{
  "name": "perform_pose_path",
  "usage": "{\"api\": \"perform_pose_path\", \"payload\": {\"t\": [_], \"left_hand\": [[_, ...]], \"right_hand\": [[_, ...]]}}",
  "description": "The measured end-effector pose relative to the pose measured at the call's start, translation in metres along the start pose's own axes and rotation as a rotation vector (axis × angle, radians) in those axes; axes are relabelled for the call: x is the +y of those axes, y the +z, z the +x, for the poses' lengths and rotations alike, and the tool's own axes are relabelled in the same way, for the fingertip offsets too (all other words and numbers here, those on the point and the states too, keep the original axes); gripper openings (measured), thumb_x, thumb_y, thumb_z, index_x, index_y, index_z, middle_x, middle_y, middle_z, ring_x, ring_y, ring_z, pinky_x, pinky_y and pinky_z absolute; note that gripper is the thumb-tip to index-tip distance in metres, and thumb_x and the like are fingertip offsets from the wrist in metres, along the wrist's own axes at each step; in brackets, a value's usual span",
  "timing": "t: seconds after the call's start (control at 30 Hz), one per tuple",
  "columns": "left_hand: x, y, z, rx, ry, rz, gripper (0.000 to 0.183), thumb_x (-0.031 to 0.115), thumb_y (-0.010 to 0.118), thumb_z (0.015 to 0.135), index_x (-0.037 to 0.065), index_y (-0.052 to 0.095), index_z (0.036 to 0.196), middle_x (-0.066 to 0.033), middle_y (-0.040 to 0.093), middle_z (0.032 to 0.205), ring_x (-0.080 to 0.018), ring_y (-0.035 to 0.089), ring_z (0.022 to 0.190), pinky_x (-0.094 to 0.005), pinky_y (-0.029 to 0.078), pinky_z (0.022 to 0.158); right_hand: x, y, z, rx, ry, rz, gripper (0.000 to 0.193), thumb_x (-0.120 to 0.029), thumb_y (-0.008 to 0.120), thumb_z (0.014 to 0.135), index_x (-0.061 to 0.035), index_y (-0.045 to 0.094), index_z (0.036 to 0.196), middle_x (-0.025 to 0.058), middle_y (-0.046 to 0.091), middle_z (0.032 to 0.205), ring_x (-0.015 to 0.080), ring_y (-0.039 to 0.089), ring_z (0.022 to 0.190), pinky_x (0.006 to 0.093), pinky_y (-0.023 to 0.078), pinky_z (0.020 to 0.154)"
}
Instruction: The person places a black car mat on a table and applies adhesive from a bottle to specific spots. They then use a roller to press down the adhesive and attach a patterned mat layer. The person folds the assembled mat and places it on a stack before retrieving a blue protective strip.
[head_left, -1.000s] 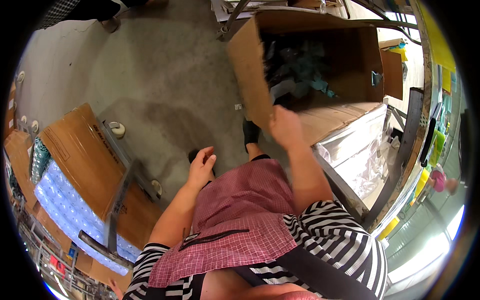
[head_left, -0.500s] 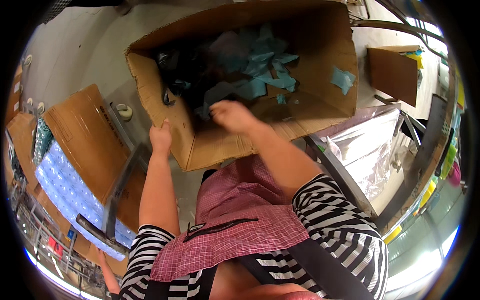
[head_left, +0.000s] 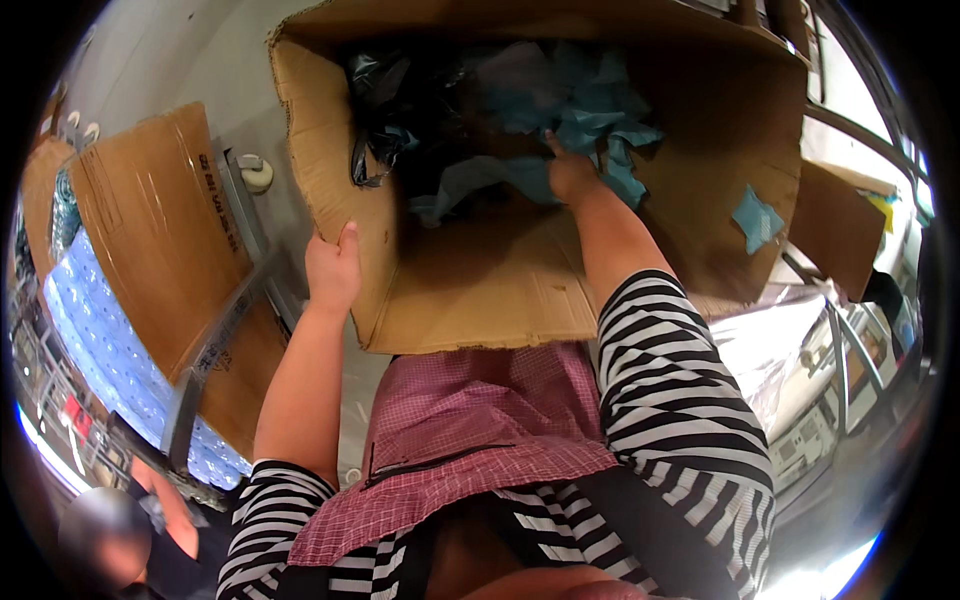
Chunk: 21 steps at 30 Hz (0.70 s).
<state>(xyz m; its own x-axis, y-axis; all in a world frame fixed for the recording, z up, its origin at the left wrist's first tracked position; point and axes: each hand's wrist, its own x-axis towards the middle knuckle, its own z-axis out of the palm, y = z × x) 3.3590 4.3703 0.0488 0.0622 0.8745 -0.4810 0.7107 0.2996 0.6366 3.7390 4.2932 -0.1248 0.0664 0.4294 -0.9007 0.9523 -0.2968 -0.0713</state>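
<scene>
A large cardboard box (head_left: 480,310) gapes toward me. My left hand (head_left: 332,265) grips its left flap, the thumb lying over the edge. Deep inside the box is my right hand (head_left: 573,178), index finger stretched out beside crumpled blue-green fabric scraps (head_left: 612,105); it holds nothing that I can see. Its other fingers are partly hidden. Black plastic film (head_left: 372,80) lies bunched at the box's left inner side. A small blue-green piece (head_left: 757,220) clings to the right inner wall.
On the left stand a flattened brown carton (head_left: 165,240) and a roll of shiny light-blue dotted material (head_left: 105,330) by a metal frame (head_left: 200,370). Another person (head_left: 175,520) is at the lower left. Clear plastic sheeting (head_left: 765,345) and a smaller carton (head_left: 835,225) are at the right.
My right hand has reached farther into the box and to the right, its index finger now extended. My left hand still grips the flap. The other person shows more at the lower left.
</scene>
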Motion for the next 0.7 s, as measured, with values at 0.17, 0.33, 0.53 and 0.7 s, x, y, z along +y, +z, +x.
{"api": "perform_pose_path", "payload": {"t": [0.17,0.33,0.53,0.7], "left_hand": [[0.013,-0.003,0.004,-0.016,0.015,0.046,0.032,0.017,0.062,0.096,-0.004,0.061,0.121,-0.0189,0.072,0.11,-0.0337,0.067,0.103,-0.0381,0.049,0.092],[0.018,-0.005,0.009,-0.184,-0.009,-0.007,0.039,0.013,0.06,0.095,-0.003,0.055,0.13,-0.0191,0.069,0.116,-0.0324,0.066,0.108,-0.0376,0.049,0.094],[0.073,-0.008,-0.035,-0.348,-0.004,-0.3,0.05,0.005,0.058,0.094,-0.003,0.045,0.141,-0.0165,0.065,0.126,-0.0233,0.063,0.113,-0.0341,0.049,0.098],[0.216,0.045,-0.086,-0.576,0.198,-0.204,0.077,0.004,0.061,0.09,0.012,0.029,0.159,-0.0192,0.052,0.148,-0.0272,0.054,0.133,-0.0343,0.043,0.108]], "right_hand": [[0.008,0.015,0.038,0.106,0.102,0.149,0.041,-0.015,0.045,0.098,-0.0059,0.061,0.135,0.0128,0.032,0.159,0.0364,0.052,0.131,0.0474,0.045,0.108],[0.035,0.021,-0.026,0.417,0.239,0.331,0.03,-0.023,0.056,0.093,-0.0066,0.072,0.113,0.0161,0.062,0.131,0.0383,0.062,0.114,0.0462,0.051,0.097],[-0.016,-0.079,-0.245,1.264,0.188,0.731,0.008,-0.012,0.07,0.084,-0.0067,0.067,0.089,0.0117,0.064,0.093,0.0333,0.064,0.082,0.0421,0.051,0.07],[-0.06,-0.13,-0.36,1.457,0.023,0.926,0.008,-0.004,0.072,0.081,-0.0055,0.064,0.083,0.0106,0.06,0.082,0.0299,0.059,0.067,0.0354,0.047,0.059]]}}
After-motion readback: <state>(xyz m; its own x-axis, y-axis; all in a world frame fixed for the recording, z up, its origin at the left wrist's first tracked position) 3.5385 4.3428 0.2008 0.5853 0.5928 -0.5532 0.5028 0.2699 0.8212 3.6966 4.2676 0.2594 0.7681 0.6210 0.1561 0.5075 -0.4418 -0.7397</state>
